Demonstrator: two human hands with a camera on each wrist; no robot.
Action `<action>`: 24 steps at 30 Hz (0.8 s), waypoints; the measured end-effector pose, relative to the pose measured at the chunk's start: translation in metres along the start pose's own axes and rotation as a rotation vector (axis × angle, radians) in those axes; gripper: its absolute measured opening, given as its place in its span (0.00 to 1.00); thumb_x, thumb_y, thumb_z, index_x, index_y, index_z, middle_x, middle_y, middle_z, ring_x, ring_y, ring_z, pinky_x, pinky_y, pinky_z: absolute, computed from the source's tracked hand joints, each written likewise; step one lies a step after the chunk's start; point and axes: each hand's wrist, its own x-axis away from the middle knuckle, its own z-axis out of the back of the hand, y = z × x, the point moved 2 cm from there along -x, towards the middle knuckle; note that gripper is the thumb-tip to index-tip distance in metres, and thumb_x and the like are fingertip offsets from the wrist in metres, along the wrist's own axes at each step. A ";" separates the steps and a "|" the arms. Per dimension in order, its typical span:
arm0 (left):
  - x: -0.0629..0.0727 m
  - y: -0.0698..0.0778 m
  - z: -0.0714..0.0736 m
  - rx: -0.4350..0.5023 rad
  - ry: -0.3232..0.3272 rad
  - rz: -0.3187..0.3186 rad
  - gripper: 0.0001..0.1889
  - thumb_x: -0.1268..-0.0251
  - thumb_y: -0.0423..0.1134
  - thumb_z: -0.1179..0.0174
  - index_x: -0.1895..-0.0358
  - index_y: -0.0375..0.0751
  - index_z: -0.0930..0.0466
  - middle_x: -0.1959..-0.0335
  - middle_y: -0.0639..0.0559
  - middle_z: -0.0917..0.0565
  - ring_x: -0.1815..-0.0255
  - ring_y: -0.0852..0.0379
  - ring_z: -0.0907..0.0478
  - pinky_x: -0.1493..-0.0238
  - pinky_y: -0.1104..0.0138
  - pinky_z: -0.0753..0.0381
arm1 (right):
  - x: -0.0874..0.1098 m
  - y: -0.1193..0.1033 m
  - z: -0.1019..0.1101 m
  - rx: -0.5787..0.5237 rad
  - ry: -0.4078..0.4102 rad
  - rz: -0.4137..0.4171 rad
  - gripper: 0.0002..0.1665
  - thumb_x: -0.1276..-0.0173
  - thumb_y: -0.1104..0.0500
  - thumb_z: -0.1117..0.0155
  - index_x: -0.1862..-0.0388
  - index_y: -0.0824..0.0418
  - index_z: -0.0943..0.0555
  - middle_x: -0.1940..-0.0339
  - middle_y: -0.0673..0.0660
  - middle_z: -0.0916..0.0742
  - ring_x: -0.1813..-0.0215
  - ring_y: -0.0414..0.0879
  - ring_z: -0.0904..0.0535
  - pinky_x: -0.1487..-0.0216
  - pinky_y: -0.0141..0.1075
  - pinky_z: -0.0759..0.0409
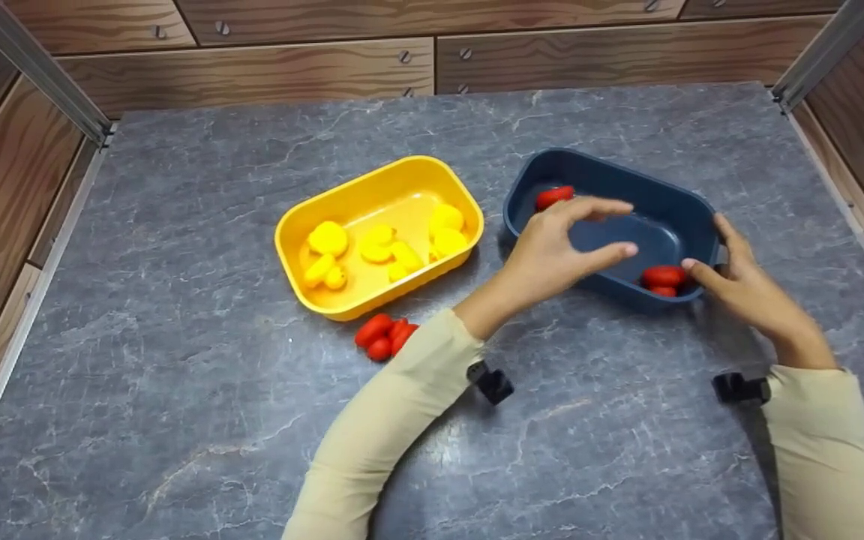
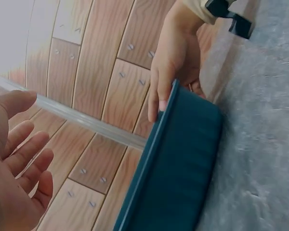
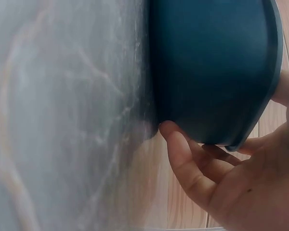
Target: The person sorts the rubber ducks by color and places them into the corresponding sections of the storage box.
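Observation:
A dark blue plastic tub (image 1: 653, 193) stands on the right half of the table. My right hand (image 1: 747, 289) grips its right end, thumb over the rim and fingers against the outer wall, as the right wrist view shows at the tub's side (image 3: 212, 72). Over the tub's front left hovers my left hand (image 1: 548, 244), thumb and fingers spread with nothing between them. Inside the tub lie glossy red rounded pieces (image 1: 663, 276) at the front right corner and another red piece (image 1: 554, 196) at the left end, partly behind the left hand.
Left of the blue tub stands a yellow tub (image 1: 349, 193) holding several yellow rounded pieces (image 1: 328, 238). A red lumpy cluster (image 1: 378, 334) lies on the grey marbled table (image 1: 199, 360) before it, partly covered by the left sleeve (image 1: 402, 405). Wood-patterned panels (image 1: 252, 71) border the table.

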 end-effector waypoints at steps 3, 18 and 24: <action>0.015 -0.003 0.004 0.026 -0.011 -0.012 0.24 0.42 0.46 0.31 0.43 0.45 0.20 0.44 0.55 0.18 0.45 0.65 0.25 0.45 0.77 0.29 | 0.000 0.000 -0.001 -0.013 -0.001 0.011 0.52 0.24 0.49 0.50 0.23 0.58 0.76 0.24 0.69 0.70 0.25 0.70 0.72 0.28 0.63 0.61; 0.066 -0.024 0.030 0.077 -0.067 0.071 0.25 0.44 0.45 0.30 0.41 0.47 0.23 0.44 0.57 0.18 0.47 0.66 0.27 0.50 0.60 0.27 | 0.001 0.002 0.002 -0.012 -0.006 0.000 0.52 0.24 0.49 0.51 0.23 0.55 0.77 0.24 0.68 0.70 0.24 0.68 0.69 0.28 0.24 0.52; 0.085 -0.025 0.048 -0.017 -0.125 0.083 0.31 0.45 0.48 0.30 0.36 0.49 0.27 0.41 0.56 0.21 0.41 0.62 0.29 0.44 0.65 0.28 | 0.000 0.002 0.002 -0.009 -0.016 -0.003 0.52 0.24 0.49 0.51 0.23 0.55 0.77 0.24 0.68 0.71 0.25 0.68 0.72 0.27 0.26 0.52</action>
